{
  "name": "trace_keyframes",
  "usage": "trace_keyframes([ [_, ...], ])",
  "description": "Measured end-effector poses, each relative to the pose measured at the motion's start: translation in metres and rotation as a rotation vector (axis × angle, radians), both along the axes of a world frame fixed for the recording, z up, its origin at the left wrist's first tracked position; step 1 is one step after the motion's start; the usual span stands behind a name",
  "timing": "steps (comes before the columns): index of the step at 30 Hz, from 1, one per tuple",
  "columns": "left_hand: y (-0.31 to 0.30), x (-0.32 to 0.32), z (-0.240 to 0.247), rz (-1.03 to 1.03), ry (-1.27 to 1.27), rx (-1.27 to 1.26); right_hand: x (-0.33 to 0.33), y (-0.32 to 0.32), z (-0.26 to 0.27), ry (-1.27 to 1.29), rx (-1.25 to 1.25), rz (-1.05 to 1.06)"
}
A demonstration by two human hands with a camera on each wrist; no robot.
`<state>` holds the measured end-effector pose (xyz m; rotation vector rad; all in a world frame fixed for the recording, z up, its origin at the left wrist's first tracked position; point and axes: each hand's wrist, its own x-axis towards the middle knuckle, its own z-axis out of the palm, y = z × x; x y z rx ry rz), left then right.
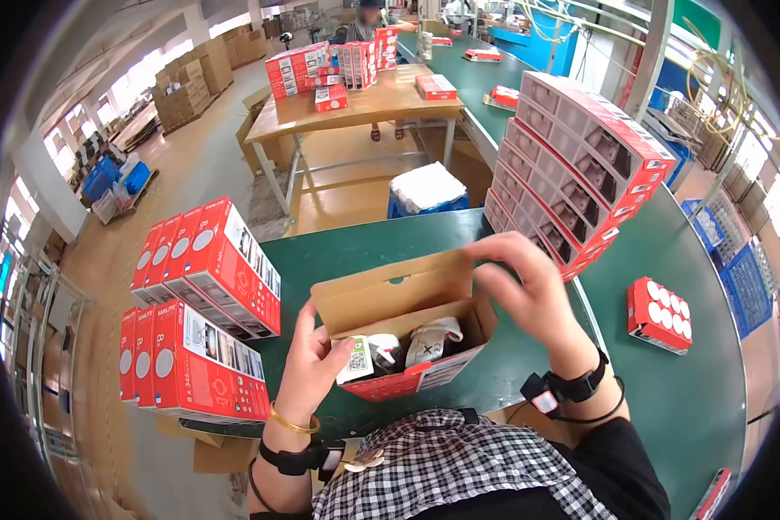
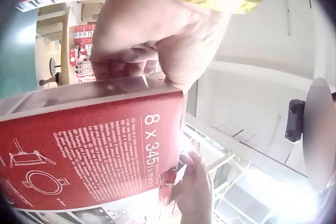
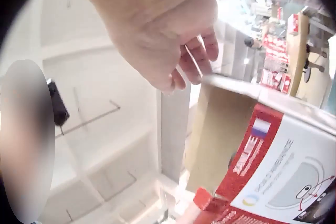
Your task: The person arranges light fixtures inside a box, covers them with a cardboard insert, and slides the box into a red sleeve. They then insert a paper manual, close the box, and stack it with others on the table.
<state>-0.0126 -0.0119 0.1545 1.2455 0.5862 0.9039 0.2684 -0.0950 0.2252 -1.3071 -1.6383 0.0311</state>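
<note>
A red and white cardboard box [image 1: 388, 381] stands on the green table in front of me, its brown lid flap [image 1: 390, 290] raised. Inside are a white labelled piece with a QR code [image 1: 355, 360] and items in white wrapping [image 1: 432, 341]. My left hand [image 1: 310, 364] grips the box's left side, thumb over the edge beside the QR label. At the flap's right corner, my right hand [image 1: 529, 290] has its fingers loosely bent, fingertips close to the cardboard. The right wrist view shows this hand [image 3: 173, 50] above the box corner with nothing held.
Red boxes [image 1: 208, 347] are stacked two high on the left. A tall leaning stack of similar boxes [image 1: 572, 165] stands on the right, near a small red box with white discs [image 1: 659, 314]. Beyond are a white-topped blue stool [image 1: 426, 189] and a wooden table [image 1: 364, 108].
</note>
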Motion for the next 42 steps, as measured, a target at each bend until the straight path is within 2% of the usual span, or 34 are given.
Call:
trace_keyframes([
  [1, 0.001, 0.002, -0.001, 0.015, 0.039, 0.042, 0.016, -0.01, -0.014, 0.344, -0.182, 0.021],
  [2, 0.004, 0.004, -0.003, 0.03, 0.075, 0.088, 0.028, -0.016, -0.028, 0.541, -0.27, 0.06],
  [5, 0.011, 0.005, -0.012, 0.054, 0.148, 0.134, 0.045, -0.019, -0.071, 0.702, -0.506, 0.37],
  [8, 0.013, 0.01, -0.008, 0.084, 0.21, 0.161, 0.033, -0.005, -0.098, 0.856, -0.574, 0.567],
  [13, 0.026, 0.02, -0.009, 0.122, 0.219, 0.183, 0.031, 0.005, -0.095, 1.003, -0.617, 0.737],
  [22, 0.016, 0.017, -0.011, 0.139, 0.163, 0.065, 0.028, 0.005, -0.104, 1.041, -0.597, 0.787],
  [25, 0.017, 0.022, -0.012, 0.18, 0.133, 0.06, 0.017, 0.004, -0.104, 1.062, -0.456, 0.741],
  [30, 0.025, 0.017, -0.009, 0.086, 0.188, 0.003, 0.026, 0.02, -0.095, 1.113, -0.561, 0.739],
  [32, 0.027, 0.018, -0.009, 0.096, 0.2, 0.045, 0.017, 0.024, -0.07, 1.145, -0.625, 0.709],
  [33, 0.027, 0.019, -0.009, 0.106, 0.211, 0.08, 0.012, 0.025, -0.064, 1.111, -0.625, 0.594],
  [36, 0.028, 0.021, -0.012, 0.104, 0.16, 0.025, 0.013, 0.026, -0.054, 1.093, -0.662, 0.523],
  [42, 0.027, 0.018, -0.018, 0.076, 0.175, 0.087, 0.019, 0.039, -0.045, 0.95, -0.688, 0.437],
])
